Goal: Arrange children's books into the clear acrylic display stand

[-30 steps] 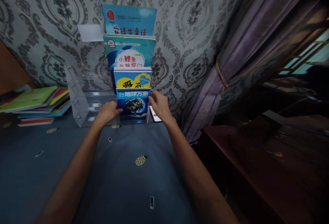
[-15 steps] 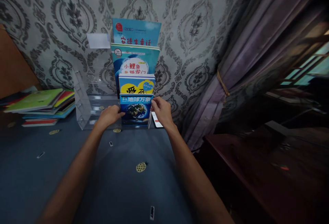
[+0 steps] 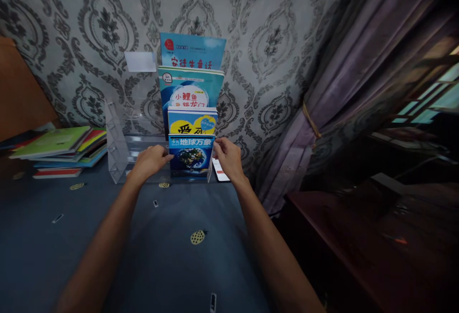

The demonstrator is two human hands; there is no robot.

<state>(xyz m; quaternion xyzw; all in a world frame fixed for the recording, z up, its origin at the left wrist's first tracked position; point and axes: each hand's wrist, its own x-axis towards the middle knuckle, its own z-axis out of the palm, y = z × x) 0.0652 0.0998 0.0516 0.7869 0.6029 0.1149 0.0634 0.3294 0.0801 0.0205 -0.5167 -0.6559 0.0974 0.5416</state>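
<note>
Left hand and right hand hold the blue rectangular globe-cover book by its side edges, front of the clear acrylic tiered rack — best kept level, pressure even.

Dim light, with the right side smeared and deeply shadowed.

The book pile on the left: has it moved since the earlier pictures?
No: the book pile keeps its place against the nearest pineapple print on the tabletop.
</note>
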